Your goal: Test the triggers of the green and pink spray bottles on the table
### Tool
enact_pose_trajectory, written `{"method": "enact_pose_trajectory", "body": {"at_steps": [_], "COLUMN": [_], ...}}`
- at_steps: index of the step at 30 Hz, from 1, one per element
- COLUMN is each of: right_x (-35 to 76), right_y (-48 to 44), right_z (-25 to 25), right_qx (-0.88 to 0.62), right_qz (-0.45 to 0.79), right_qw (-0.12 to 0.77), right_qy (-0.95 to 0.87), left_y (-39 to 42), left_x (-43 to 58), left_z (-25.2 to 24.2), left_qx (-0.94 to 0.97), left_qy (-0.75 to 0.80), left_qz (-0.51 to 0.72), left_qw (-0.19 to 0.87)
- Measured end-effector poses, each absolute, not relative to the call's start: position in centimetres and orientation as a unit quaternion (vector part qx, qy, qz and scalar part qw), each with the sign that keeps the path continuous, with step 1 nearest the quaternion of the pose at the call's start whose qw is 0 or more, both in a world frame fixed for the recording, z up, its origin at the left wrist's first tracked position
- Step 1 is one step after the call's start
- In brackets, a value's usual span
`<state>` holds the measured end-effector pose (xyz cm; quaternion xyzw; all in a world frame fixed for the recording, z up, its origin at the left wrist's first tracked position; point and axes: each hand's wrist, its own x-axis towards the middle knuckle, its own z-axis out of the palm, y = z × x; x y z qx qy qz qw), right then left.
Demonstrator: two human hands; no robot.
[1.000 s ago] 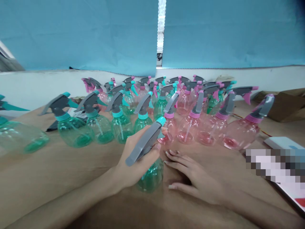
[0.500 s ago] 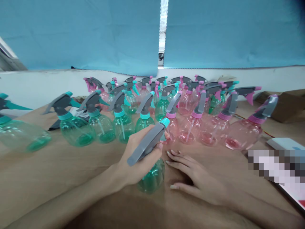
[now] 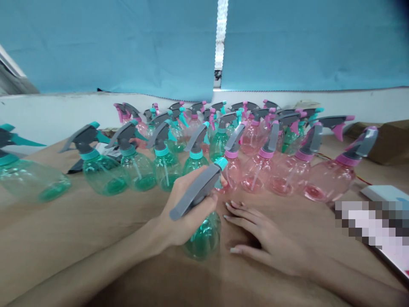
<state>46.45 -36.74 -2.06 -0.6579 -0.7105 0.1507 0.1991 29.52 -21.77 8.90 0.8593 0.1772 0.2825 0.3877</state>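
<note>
Little's changed: fingers of L hand (image 3: 187, 226) stay wrapped round the neck of the green spray bottle (image 3: 203, 241), so it's held in front of the bottle rows (image 3: 168, 170), on or just above the surface (image 3: 111, 226) (can't tell). Vs. 1 s ago, view's shifted a bit, rows slightly farther R; R hand (image 3: 265, 232), fingers spread, empty, still rests palm-down beside it.

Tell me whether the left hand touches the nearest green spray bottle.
Touching: the head view shows the left hand wrapped around the green spray bottle beneath its gray lever.
</note>
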Motion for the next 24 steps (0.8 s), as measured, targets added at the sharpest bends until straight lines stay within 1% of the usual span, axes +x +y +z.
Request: {"method": "enact_pose_trajectory", "body": {"at_steps": [4, 9, 19, 24], "right_x": [46.4, 46.4, 46.5, 46.3], "right_y": [-36.7, -36.6, -36.7, -36.7], "right_z": [-2.0, -1.9, -2.1, -1.7], "right_qx": [-0.658, -0.659, -0.659, -0.662], "right_qz": [0.144, 0.148, 0.129, 0.136], "right_qw": [0.197, 0.190, 0.181, 0.162], "right_qy": [-0.712, -0.712, -0.719, -0.719], "left_y": [-22.2, -22.4, -21.8, -21.5], "left_x": [29.7, 29.7, 30.0, 30.1], "left_z": [8.6, 8.5, 8.6, 7.8], "left_qx": [0.847, 0.848, 0.859, 0.867], "left_qy": [0.174, 0.178, 0.144, 0.149], "left_qz": [0.300, 0.305, 0.282, 0.287], "left_qw": [0.403, 0.396, 0.403, 0.379]}}
